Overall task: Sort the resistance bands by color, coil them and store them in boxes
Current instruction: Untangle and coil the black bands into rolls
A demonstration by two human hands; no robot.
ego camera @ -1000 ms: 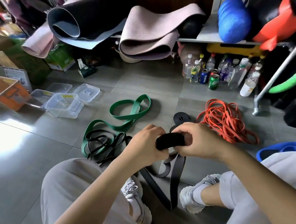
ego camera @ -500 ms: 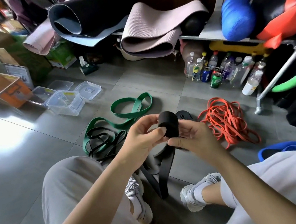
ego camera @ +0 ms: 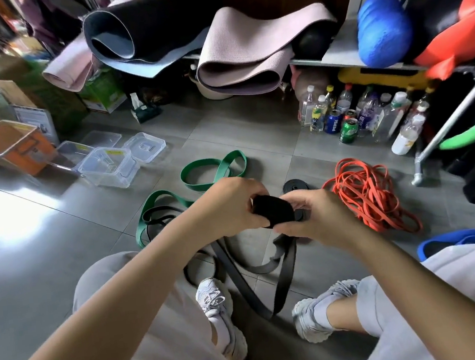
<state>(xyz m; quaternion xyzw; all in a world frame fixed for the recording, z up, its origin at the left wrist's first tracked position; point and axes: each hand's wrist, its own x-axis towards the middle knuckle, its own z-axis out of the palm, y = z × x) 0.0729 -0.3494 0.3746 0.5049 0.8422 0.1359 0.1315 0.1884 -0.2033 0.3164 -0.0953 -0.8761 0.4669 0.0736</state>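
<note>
Coiling the black band (ego camera: 273, 211), both hands (ego camera: 234, 205) (ego camera: 319, 218) gripping the roll; next we wind in the slack tail.

The band (ego camera: 273, 211) you held looked like matt black rubber. Around you, the grey floor tiles (ego camera: 48, 258) shone glossy, the boxes (ego camera: 106, 167) were clear smooth plastic, and your trousers (ego camera: 184, 355) were soft pale cloth.

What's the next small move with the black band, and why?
Probably another wrap: left hand and right hand both grip the black coil, yet a long black tail lies loose on the floor, so it likely isn't ready for the clear box.
</note>
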